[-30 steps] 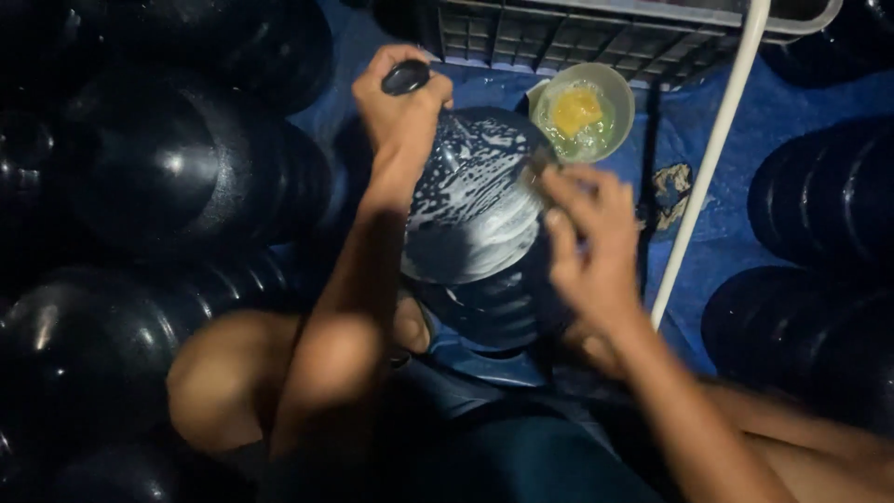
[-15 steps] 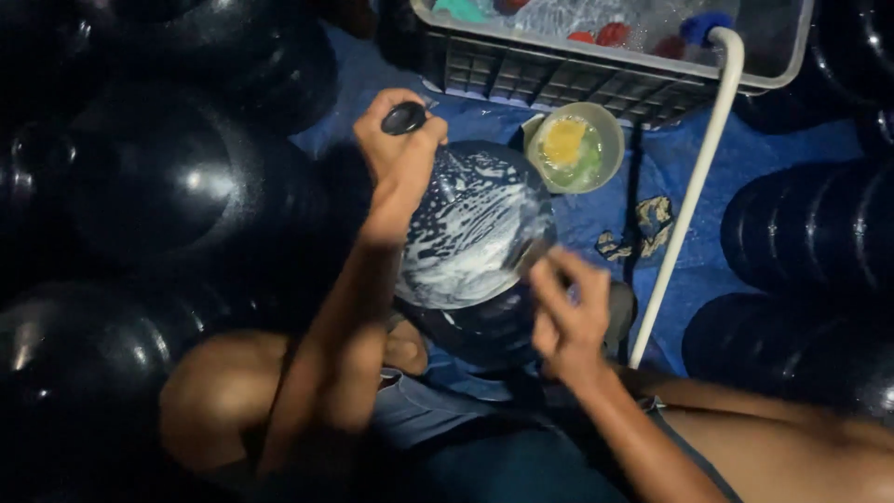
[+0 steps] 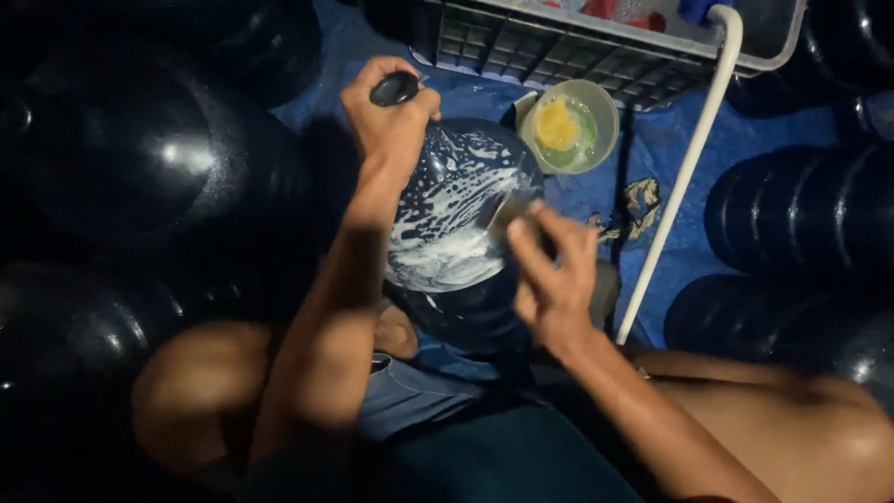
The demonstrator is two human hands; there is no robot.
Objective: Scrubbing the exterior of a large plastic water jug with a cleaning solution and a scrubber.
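Observation:
A big dark blue water jug [image 3: 461, 233] lies tilted between my knees, its shoulder streaked with white soap foam. My left hand [image 3: 389, 121] grips the jug's neck just below its dark mouth [image 3: 395, 88]. My right hand [image 3: 549, 270] presses a small scrubbing pad [image 3: 503, 212] against the foamy right side of the jug. The pad is mostly hidden by my fingers.
A pale green bowl [image 3: 570, 126] with a yellow sponge and soapy water sits on the blue tarp [image 3: 670, 158] beyond the jug. A white pipe [image 3: 684, 177] runs down from a grey plastic crate [image 3: 577, 47]. Several dark jugs [image 3: 140, 168] crowd the left side, and dark jugs [image 3: 801, 224] also stand at the right.
My right hand has slid down and back up the jug's right side while scrubbing, and the foam has spread. My left hand has kept its hold on the neck.

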